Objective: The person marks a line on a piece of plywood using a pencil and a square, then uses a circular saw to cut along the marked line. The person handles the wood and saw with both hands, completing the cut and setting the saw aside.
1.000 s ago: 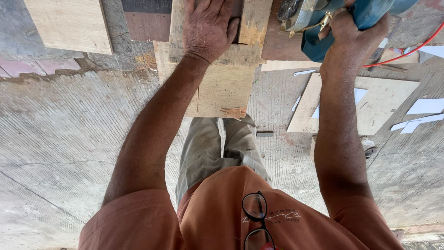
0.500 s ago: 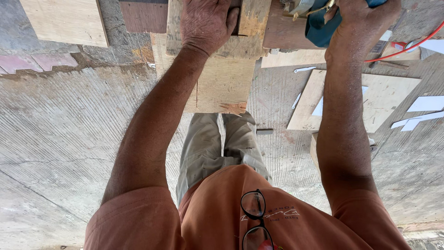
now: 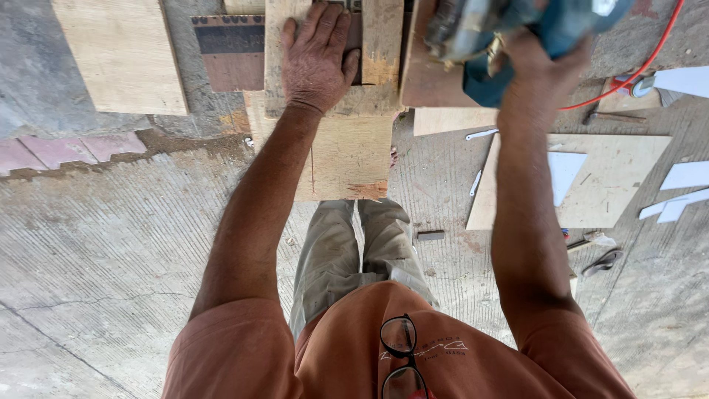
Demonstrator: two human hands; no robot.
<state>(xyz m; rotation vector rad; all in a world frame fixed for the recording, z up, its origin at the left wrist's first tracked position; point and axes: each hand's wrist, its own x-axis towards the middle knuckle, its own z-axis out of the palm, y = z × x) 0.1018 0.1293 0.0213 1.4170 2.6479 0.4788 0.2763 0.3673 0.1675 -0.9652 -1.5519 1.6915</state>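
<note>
Nearest to us hang our glasses (image 3: 402,358) on the orange shirt (image 3: 354,347), with our knees over the grooved concrete floor (image 3: 96,244). Farther out, our left hand (image 3: 314,55) lies flat, fingers spread and unclenched, pressing a narrow plank (image 3: 284,89) that runs away from us, long axis in line with the forearm. It rests on a wider board (image 3: 347,155) whose near end reaches almost to our knees. Our right hand (image 3: 535,63) is wrapped around the handle of a blue power saw (image 3: 502,29) (blurred, so the exact finger hold is hard to read), just to the right of the plank and over a brown board (image 3: 425,81). So the plank lies straight ahead of the left hand and to the left of the saw; the left hand is the one on it, close beside the tool.

A red cord (image 3: 650,63) trails off to the right. Beyond the right arm lies a pale sheet (image 3: 613,185) with white offcuts (image 3: 565,174); a dark striped panel (image 3: 233,52) sits left of the plank.
</note>
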